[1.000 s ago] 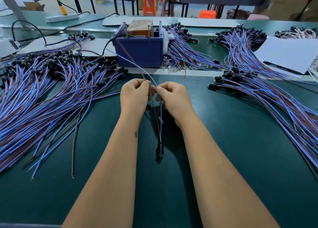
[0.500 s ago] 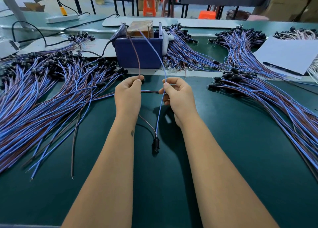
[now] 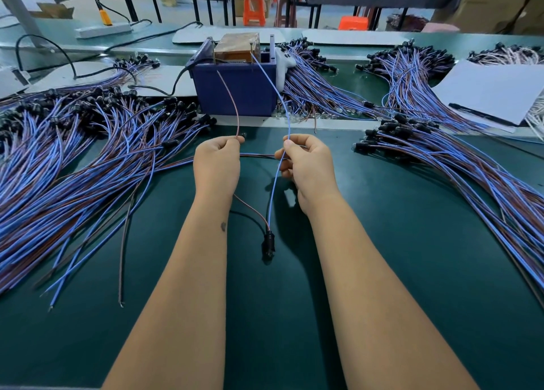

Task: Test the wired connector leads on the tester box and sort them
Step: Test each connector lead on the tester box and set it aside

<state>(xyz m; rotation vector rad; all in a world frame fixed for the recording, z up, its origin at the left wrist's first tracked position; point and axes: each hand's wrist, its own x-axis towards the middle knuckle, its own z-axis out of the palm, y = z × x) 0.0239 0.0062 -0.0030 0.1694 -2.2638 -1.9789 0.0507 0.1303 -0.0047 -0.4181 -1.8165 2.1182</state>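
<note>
While half a second ago the two wire ends were already fanned out toward the box, they're a touch wider apart now and the hands have barely shifted from mid-frame. Going left to right: big pile of leads point(image 3: 88, 160) fills the left of the frame, its loose tips reaching the lower left. Left hand point(image 3: 217, 166) pinches the brown wire point(image 3: 232, 104), right hand point(image 3: 306, 163) pinches the blue wire point(image 3: 272, 77); both wires run up toward the tester box point(image 3: 235, 89) at upper centre. Whether the tips touch its contacts I can't tell. Black connector point(image 3: 268, 242) hangs low between the forearms, long axis roughly vertical, nose pointing at the bottom of the frame. Bare green mat point(image 3: 412, 272) lies open around the arms, then another lead pile point(image 3: 456, 166) crowds the right edge.
</note>
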